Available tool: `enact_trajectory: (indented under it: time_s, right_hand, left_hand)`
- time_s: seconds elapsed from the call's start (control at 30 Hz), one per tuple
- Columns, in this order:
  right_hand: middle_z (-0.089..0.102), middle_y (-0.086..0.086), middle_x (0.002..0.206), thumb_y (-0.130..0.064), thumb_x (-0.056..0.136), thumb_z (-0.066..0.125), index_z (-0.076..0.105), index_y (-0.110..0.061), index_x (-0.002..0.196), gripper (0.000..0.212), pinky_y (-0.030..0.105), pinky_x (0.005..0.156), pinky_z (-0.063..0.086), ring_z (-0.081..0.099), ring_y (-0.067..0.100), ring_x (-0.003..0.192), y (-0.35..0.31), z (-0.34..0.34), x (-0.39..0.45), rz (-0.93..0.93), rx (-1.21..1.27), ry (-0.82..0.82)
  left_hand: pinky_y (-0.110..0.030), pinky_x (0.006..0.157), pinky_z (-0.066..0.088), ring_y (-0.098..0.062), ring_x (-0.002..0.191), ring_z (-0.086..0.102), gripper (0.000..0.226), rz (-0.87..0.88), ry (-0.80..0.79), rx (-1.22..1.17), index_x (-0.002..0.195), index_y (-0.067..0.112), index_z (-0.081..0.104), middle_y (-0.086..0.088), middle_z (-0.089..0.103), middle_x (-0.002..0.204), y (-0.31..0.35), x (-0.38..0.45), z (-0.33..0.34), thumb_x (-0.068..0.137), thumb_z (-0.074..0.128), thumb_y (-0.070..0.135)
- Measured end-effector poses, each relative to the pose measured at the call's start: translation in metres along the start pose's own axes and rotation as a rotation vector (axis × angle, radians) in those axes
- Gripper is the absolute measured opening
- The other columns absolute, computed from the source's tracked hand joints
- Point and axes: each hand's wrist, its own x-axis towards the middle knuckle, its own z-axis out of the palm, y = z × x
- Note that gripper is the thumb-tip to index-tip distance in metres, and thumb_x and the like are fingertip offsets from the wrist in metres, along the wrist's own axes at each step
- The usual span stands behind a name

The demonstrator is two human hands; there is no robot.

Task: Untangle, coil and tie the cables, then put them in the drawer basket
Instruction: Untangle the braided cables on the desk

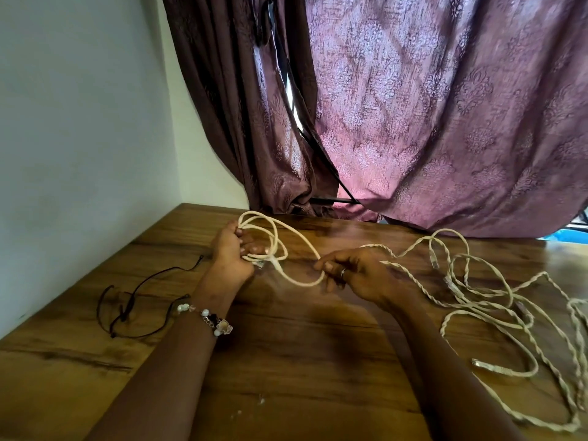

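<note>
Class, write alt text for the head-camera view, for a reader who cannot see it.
A person's left hand grips a few coiled loops of white cable while the right hand pinches its next loop, above a wooden table. More tangled white cable sprawls to the right; thin dark ties lie at left.

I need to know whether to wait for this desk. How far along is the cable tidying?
Early. Done: a few loops of the cream cable are gathered in the left hand. In hand: the right hand pinches the next stretch to feed another loop. Left: most of the cream cable lies loose and twisted on the wooden desk at the right, nothing is tied, the thin black cord lies untouched, and no drawer basket is in view.
</note>
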Motion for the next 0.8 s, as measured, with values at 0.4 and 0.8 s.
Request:
enact_trajectory:
  time_s: [0.4,0.8]
  right_hand:
    - [0.071,-0.011,0.074,-0.021,0.069,0.080,0.078,-0.014,0.081,0.013,0.015,0.064,0.047,0.063,0.001,0.072,-0.019,0.034,0.005,-0.352,-0.172,0.275]
    - [0.066,-0.004,0.065,-0.017,0.059,0.087,0.070,-0.007,0.068,0.022,0.012,0.059,0.044,0.058,0.006,0.061,-0.020,0.045,0.007,-0.268,-0.036,0.526]
  left_hand:
    - [-0.017,0.038,0.043,-0.010,0.032,0.042,0.048,0.021,-0.074,0.218,0.067,0.012,0.045,0.000,0.050,0.046,-0.028,-0.020,0.024,0.100,0.035,0.045]
    - [-0.019,0.038,0.039,-0.010,0.030,0.033,0.044,-0.024,-0.161,0.192,0.068,0.012,0.041,0.003,0.034,0.042,-0.043,-0.023,0.031,0.100,0.037,0.041]
